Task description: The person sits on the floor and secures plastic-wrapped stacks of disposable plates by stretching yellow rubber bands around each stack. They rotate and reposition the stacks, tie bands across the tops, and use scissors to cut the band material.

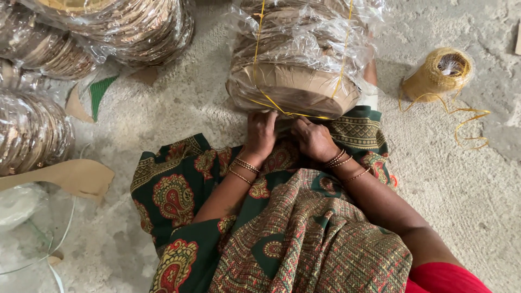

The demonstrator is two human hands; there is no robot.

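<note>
1. Seated on a rough concrete floor (461, 179), a person bent over a plastic-wrapped stack of plates (296, 59) resting against the lap, at the top centre of the view.
2. The left hand (260, 133) and right hand (313, 138) met at the stack's near lower edge, fingers curled in and closed around the yellow string (296, 114) where it crossed the bottom plate; whether a knot sat between them could not be told.
3. To do this well, it seemed, the string wanted to stay taut and centred, both hands pulling evenly so the stack held square.
4. The stack looked brown and papery under crinkled clear film, with string running up both sides.
5. A spool of yellow string (438, 73) lay to the right, a loose tail trailing; more wrapped stacks (32, 130) sat on the left.
</note>
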